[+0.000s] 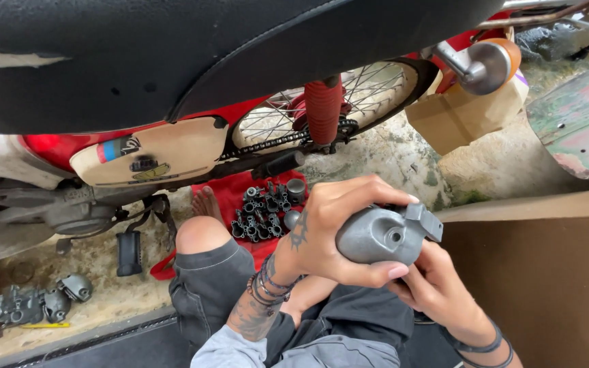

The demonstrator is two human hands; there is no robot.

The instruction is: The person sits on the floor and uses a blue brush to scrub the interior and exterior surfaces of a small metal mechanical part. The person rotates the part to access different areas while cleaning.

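- The left hand (335, 232) wraps over a grey metal casing (383, 235); its fingers (383, 197) curl across the top and its thumb presses underneath.
- The right hand (438, 289) supports the casing from below, fingers closed against its underside.
- Beyond the fingers, a cluster of dark sockets (264, 211) lies on a red cloth (240, 187).
- Farther off stands a motorcycle's spoked wheel (349, 102).

Grey metal casing (378, 236), red cloth (240, 197)

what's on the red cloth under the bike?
A cluster of dark sockets sits on the red cloth, and a bare foot rests at its edge. The knee covers the cloth's near part.
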